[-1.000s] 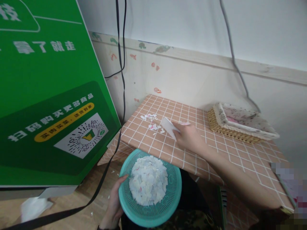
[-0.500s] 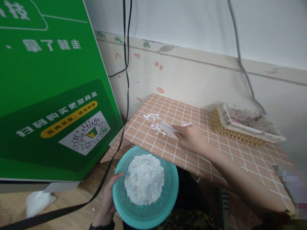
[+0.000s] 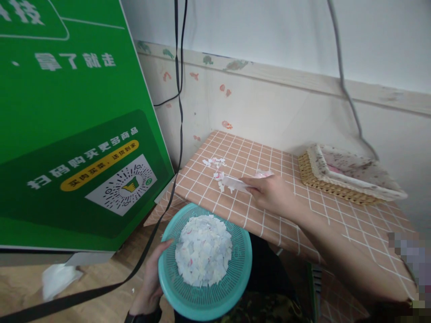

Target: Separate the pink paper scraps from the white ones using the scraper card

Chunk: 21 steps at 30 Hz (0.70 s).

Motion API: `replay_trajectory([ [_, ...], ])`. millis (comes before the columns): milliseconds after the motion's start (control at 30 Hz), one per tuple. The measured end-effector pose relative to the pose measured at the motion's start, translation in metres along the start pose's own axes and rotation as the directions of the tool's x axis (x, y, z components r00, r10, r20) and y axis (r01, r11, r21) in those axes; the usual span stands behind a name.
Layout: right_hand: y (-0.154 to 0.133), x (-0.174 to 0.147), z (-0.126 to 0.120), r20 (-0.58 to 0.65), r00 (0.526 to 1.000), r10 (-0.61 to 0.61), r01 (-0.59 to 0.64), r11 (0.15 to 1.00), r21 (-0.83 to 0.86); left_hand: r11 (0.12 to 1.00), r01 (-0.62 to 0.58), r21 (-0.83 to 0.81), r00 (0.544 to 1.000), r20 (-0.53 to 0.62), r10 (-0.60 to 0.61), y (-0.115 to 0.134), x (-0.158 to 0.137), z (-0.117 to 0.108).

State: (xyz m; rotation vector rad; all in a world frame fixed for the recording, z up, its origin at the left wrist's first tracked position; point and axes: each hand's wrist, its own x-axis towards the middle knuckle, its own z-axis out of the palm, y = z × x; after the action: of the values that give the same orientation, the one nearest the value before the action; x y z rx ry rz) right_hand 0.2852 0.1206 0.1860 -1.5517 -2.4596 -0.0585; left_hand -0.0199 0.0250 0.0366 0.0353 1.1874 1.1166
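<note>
My left hand (image 3: 152, 273) grips the left rim of a teal plastic colander (image 3: 241, 262), thumb over the edge, just in front of the table. A heap of small torn paper scraps (image 3: 204, 251), mostly white with a few pink marks, fills its middle. Over the tabletop, my right hand (image 3: 273, 194) is closed on a flat white piece of paper or card (image 3: 235, 183). The far end of that piece touches or overlaps loose paper scraps (image 3: 218, 176) on the table. More scraps (image 3: 214, 162) lie just behind them.
A brown checked cloth covers the table (image 3: 235, 148). A lined wicker basket (image 3: 336, 185) stands at its right, and a crumpled clear wrapper (image 3: 263, 173) lies behind my right hand. A green panel (image 3: 84, 116) rises at left, with a black strap (image 3: 177, 134) hanging beside it.
The white piece in my right hand now lies flatter, its tip a little lower and nearer the front scraps. My left hand still holds the colander; the view has shifted slightly.
</note>
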Motion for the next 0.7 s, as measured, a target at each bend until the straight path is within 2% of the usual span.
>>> replay_trajectory([
  [100, 0.001, 0.003, -0.004, 0.002, 1.000, -0.002, 0.002, 1.000, 0.000, 1.000, 0.004, -0.009, 1.000, -0.007, -0.004, -0.001, 0.000, -0.001],
  [300, 0.001, 0.012, -0.004, 0.030, 0.998, -0.048, 0.047, 0.999, 0.023, 0.999, 0.015, -0.031, 0.999, 0.049, -0.013, -0.003, 0.002, -0.004],
  [533, 0.007, 0.018, -0.005, 0.000, 0.999, -0.050, 0.050, 0.995, -0.084, 0.998, 0.038, -0.042, 0.999, 0.029, -0.037, -0.002, 0.001, 0.000],
  [700, 0.007, 0.018, -0.005, 0.006, 0.999, -0.052, 0.053, 0.995, -0.081, 0.999, 0.031, -0.031, 0.999, 0.014, -0.031, -0.001, -0.001, 0.002],
])
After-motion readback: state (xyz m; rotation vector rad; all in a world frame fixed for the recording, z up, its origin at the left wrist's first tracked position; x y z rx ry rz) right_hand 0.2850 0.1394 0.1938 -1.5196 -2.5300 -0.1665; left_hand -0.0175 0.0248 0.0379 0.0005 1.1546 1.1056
